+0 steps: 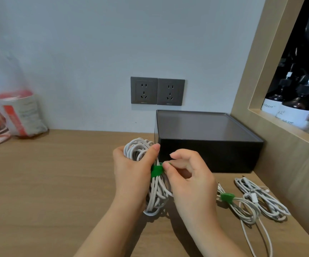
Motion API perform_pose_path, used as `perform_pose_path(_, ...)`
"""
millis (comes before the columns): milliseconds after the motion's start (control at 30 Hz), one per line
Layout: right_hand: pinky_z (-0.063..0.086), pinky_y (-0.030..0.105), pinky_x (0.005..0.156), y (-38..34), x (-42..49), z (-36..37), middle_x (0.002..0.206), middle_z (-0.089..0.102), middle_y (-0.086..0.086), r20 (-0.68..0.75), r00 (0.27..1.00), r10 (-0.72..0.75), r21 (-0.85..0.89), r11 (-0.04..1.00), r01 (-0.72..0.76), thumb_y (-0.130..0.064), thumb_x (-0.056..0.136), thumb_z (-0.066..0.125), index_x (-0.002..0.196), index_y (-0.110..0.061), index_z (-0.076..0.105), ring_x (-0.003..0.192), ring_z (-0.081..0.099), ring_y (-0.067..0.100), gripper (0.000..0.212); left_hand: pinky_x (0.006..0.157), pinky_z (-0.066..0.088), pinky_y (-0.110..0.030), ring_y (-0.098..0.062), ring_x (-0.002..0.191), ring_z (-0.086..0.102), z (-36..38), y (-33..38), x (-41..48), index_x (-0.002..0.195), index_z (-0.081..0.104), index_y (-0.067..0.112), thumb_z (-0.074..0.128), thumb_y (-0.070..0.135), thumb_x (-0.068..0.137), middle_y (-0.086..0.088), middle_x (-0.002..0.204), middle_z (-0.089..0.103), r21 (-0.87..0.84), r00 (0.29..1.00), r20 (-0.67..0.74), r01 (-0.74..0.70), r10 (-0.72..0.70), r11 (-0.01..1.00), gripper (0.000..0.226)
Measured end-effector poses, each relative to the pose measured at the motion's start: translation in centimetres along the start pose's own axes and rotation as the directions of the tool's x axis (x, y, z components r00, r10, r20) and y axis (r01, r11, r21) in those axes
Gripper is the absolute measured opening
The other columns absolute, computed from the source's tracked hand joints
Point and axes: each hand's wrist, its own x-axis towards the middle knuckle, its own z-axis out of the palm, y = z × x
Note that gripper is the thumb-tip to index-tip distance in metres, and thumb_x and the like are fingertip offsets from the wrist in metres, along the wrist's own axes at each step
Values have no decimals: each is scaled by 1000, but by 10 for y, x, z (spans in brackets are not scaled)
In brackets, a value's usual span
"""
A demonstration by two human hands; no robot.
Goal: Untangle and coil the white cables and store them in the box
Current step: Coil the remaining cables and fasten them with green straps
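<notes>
My left hand point(131, 173) grips a coiled bundle of white cable point(155, 193), held upright just above the wooden desk. A green strap point(156, 171) wraps the bundle's middle. My right hand point(188, 175) pinches the free end of that strap between thumb and forefinger. The black box point(205, 145) stands right behind my hands with its lid on. To the right lies a second white cable bundle point(246, 206) with a green strap point(227, 197), and beside it a loose white cable point(261, 197).
Two grey wall sockets point(157, 91) sit above the box. A plastic bag with a red-and-white pack point(20, 114) stands at the far left. A wooden shelf frame point(252, 89) with dark bottles point(296, 108) closes off the right side.
</notes>
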Motion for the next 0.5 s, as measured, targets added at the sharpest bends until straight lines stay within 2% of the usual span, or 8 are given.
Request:
perform_pose_path(100, 46, 1, 64, 3, -2, 3, 73, 53, -32, 5, 994, -111, -108, 988, 111, -7, 77, 73, 78, -40, 52, 84, 60, -9, 39, 61, 51, -27, -16, 78, 64, -1, 0, 0, 92, 44, 27, 77, 26, 76, -5, 93, 60, 27, 1000, -25, 6, -5, 1000, 37)
perform_pose_path(200, 48, 3, 61, 5, -3, 7, 70, 50, -31, 35, 984, -178, -214, 960, 181, -8, 77, 74, 87, -34, 53, 73, 61, -2, 35, 70, 53, -32, -16, 81, 64, 0, -3, 0, 94, 42, 28, 77, 27, 77, -4, 94, 60, 47, 999, -53, -2, 5, 999, 39)
perform_pose_path(267, 47, 2, 58, 6, -5, 10, 73, 57, -24, 51, 982, -180, -236, 953, 187, -8, 77, 74, 87, -33, 57, 67, 60, -2, 32, 71, 52, -32, -14, 80, 63, 1, -5, 0, 101, 41, 25, 75, 26, 79, -2, 94, 59, 44, 997, -72, -9, 12, 999, 41)
perform_pose_path(367, 51, 6, 61, 6, -8, 14, 80, 66, -17, 86, 978, -188, -239, 949, 204, -12, 81, 71, 94, -29, 65, 72, 63, 0, 22, 67, 50, -27, -12, 79, 62, 2, -7, -1, 114, 38, 23, 72, 23, 82, -1, 95, 58, 14, 996, -90, -2, 3, 1000, 47)
perform_pose_path(433, 51, 6, 62, 4, -8, 16, 82, 68, -16, 99, 974, -206, -267, 937, 225, -20, 86, 65, 98, -27, 66, 73, 62, -1, 14, 67, 50, -26, -14, 83, 63, 2, -7, 0, 121, 36, 24, 70, 23, 84, -2, 98, 57, -61, 995, -90, 40, -45, 997, 51)
perform_pose_path(500, 48, 7, 57, 0, -9, 18, 78, 67, -17, 136, 965, -225, -342, 903, 259, -29, 90, 51, 101, -26, 66, 67, 61, 0, 19, 77, 54, -34, -20, 91, 63, 1, -7, 2, 123, 36, 27, 67, 25, 86, -6, 104, 58, -145, 985, -101, 123, -138, 982, 49)
